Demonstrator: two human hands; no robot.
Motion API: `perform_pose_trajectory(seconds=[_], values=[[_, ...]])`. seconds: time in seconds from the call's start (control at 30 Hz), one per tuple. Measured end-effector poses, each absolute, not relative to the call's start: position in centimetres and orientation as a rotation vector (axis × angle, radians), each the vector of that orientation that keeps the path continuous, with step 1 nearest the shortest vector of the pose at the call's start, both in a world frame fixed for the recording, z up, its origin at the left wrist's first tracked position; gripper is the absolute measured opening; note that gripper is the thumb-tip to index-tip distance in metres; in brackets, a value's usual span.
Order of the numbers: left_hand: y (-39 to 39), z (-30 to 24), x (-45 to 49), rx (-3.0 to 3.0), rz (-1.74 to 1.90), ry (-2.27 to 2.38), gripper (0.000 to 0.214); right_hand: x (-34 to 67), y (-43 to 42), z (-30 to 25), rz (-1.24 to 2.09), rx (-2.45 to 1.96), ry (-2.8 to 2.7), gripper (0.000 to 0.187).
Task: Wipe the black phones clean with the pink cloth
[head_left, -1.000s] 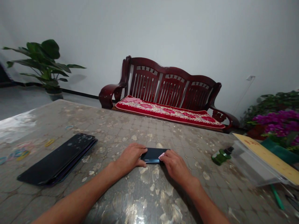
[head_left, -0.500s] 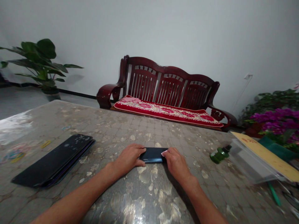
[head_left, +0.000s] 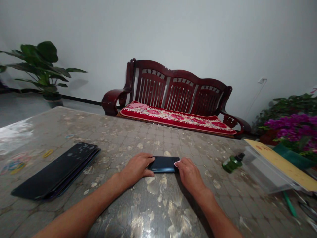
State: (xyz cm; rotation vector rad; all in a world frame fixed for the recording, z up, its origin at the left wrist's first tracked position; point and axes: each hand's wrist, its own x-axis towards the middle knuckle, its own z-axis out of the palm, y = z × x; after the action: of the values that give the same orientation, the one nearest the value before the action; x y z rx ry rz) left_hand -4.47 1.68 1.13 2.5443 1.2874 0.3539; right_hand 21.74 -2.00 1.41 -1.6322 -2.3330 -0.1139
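Note:
A dark blue smartphone (head_left: 162, 164) lies back side up on the patterned tabletop, its camera end to the right. My left hand (head_left: 138, 168) grips the phone's left end between thumb and fingers. At the other end, my right hand (head_left: 189, 172) is closed in a pinch on a small pale pink-white piece (head_left: 176, 163), pressed against the phone near its camera corner. Whether this piece is cloth or paper I cannot tell, as the fingers cover most of it.
To the left lie a black wallet (head_left: 56, 172) and several coloured rubber bands (head_left: 47, 153). A green spray bottle (head_left: 232, 163) stands at the right beside a clear plastic box (head_left: 264, 172) with a yellow sheet (head_left: 282, 163) on top. A wooden bench (head_left: 173, 96) is beyond the table.
My right hand and the pale piece have slid slightly to the right, baring more of the phone's camera end. My left hand keeps its hold, and the phone stays put.

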Motion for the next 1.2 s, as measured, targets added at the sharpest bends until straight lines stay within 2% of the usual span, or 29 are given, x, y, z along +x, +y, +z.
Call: perform_pose_trajectory(seconds=[0.23, 0.53, 0.83, 1.2], values=[[1.4, 1.0, -4.4, 2.56, 0.364, 1.28, 0.056, 20.4, -2.6, 1.4, -0.098, -1.462, -2.379, 0.026], [0.9, 1.9, -3.8, 2.577, 0.294, 1.305, 0.054, 22.5, -2.1, 0.9, -0.149, -1.609, -2.278, 0.028], [1.0, 0.7, -3.5, 2.61, 0.342, 1.311, 0.044, 21.3, -2.1, 0.6, -0.14, -1.443, -2.35, 0.029], [1.1, -0.2, -2.9, 2.729, 0.314, 1.348, 0.037, 22.0, -1.4, 0.7, -0.168, -1.603, -2.237, 0.027]])
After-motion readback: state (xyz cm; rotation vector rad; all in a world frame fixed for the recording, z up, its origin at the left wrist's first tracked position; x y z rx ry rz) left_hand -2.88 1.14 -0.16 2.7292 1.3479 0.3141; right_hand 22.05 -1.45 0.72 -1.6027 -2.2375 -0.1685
